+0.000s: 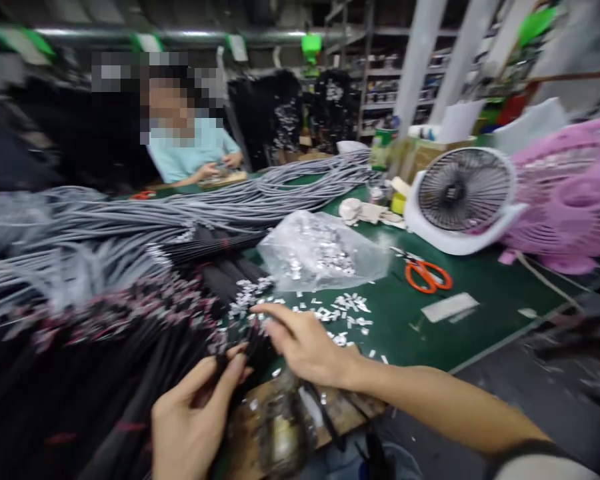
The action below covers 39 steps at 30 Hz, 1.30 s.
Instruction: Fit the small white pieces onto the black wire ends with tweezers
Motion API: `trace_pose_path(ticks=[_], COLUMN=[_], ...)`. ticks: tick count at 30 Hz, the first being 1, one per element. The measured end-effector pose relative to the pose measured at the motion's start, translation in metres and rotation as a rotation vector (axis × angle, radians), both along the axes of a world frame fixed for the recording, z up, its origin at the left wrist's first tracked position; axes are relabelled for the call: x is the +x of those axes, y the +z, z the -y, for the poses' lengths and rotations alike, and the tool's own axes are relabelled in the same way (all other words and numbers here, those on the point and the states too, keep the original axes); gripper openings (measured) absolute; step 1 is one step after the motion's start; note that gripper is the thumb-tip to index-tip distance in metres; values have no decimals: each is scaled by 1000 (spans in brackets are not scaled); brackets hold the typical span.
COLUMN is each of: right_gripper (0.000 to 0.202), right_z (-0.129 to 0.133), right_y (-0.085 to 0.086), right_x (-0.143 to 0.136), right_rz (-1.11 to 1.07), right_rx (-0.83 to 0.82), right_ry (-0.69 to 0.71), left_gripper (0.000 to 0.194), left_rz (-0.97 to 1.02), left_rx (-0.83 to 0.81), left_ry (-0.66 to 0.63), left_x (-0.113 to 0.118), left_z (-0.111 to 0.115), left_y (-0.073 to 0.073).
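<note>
My left hand (195, 407) is closed, thumb and fingers pinched on the end of a thin black cable (220, 363). Just right of it, my right hand (310, 340) has its index finger stretched out over the scattered small white connectors (347, 307). Its thumb is slightly apart from that finger, and the other fingers are partly hidden. A large bundle of black cables (130, 360) with pink and white ends lies left of both hands. Below my right hand, a worn metal fixture (283, 427) sits on a wooden board (340, 430). The picture is blurred around the fingertips.
Behind the hands lies a clear plastic bag (325, 250) of small white pieces. Orange-handled scissors (427, 273) and a white fan (463, 200) are to the right, beside a pink fan (570, 200). Long grey cables (220, 207) cross the green table (415, 333). A co-worker (190, 150) sits opposite.
</note>
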State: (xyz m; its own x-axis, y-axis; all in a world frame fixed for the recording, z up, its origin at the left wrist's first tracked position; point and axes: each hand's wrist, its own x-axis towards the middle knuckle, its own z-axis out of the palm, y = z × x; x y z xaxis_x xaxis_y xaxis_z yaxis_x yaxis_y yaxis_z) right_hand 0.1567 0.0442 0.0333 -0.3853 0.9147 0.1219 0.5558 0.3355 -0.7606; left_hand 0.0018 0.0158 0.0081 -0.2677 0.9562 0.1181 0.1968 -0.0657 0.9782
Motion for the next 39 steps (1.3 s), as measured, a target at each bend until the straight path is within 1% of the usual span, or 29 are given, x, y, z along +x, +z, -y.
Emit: trace_pose_path(ticks=[1, 3, 4, 5, 7, 8, 10, 12, 15, 22, 27, 31, 33, 36, 39], right_gripper=[39, 33, 31, 29, 35, 39, 38, 33, 29, 25, 26, 27, 27, 26, 23], right_z=[0, 0, 0, 0, -1, -1, -1, 0, 2, 2, 3, 4, 4, 3, 1], right_y=[-1, -7, -12, -16, -27, -31, -40, -44, -46, -46, -47, -47, -47, -46, -45], right_x=[-2, -4, -5, -5, -4, -3, -2, 0, 1, 1, 1, 1, 1, 3, 5], right_rz=[-46, -229, -269, -277, -223, -204, -174, -162, -168, -192, -183, -166, -157, -152, -171], right_rx=[20, 102, 135, 134, 91, 95, 128, 154, 165, 175, 176, 191, 196, 198, 210], right_ry=[-2, -58, -75, -75, -55, -57, -59, -48, -29, 5, 11, -6, -18, -14, -12], left_gripper=[27, 25, 24, 23, 19, 16, 14, 14, 14, 12, 11, 11, 11, 11, 14], left_rz=[8, 30, 44, 61, 90, 99, 98, 73, 35, -29, -75, -70, -25, 60, 112], left_rx=[-25, -46, -50, -51, -51, -55, -56, -58, -62, -19, 10, 6, -26, -80, -95], left_ry=[-4, -5, -2, 6, 2, -10, -25, -38, -41, -28, -18, -19, -50, -149, -230], left_x=[1, 4, 5, 5, 4, 4, 2, 0, -2, -3, -2, -2, -2, -3, -3], left_z=[0, -2, -4, -5, -6, -5, -4, -3, -3, -4, -4, -4, -4, -4, -4], left_y=[4, 10, 11, 10, 4, 0, -10, -19, -24, -21, -23, -23, -23, -21, -18])
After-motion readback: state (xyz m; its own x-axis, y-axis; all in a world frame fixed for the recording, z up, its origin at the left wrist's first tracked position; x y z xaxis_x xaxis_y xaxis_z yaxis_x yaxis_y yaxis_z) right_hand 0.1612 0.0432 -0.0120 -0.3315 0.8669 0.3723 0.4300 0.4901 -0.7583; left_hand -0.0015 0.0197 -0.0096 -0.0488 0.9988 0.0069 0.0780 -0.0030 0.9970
